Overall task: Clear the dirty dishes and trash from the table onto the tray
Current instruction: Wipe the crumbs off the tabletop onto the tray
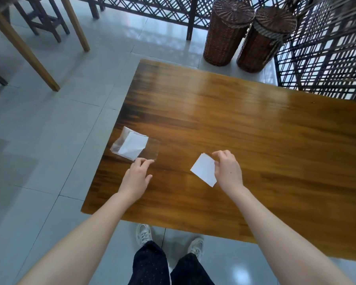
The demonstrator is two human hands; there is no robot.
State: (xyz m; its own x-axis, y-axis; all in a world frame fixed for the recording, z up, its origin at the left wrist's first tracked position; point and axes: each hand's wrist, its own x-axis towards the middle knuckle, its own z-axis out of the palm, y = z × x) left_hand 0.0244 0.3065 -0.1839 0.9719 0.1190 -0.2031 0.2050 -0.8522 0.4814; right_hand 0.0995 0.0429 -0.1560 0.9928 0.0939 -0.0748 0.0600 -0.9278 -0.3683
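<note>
1. The left grip (137, 175) is down at the near-left part of the bench (245, 120). Thumb and forefinger are closed on the near corner of a tissue packet (130, 146) — a clear wrapper with white tissues bunched inside — which lies flat close to the bench's left edge.
2. The right grip (227, 171) has its fingers curled round one edge of a folded napkin (202, 169). Whether the white sheet touches the wood or sits just clear of it, I cannot tell.
3. I'd judge this to be the paper-trash step, with both pieces being taken up at once. The tray is nowhere in view, so neither piece is yet where it belongs.
4. The next move calls for lifting both and carrying them to the tray, wherever it stands. The wrapper looks thin and slick — held by one corner it may sag, and the tissues could slide out if an open end tips down.
5. Two wicker baskets (226, 31) stand on the floor beyond the far edge.
</note>
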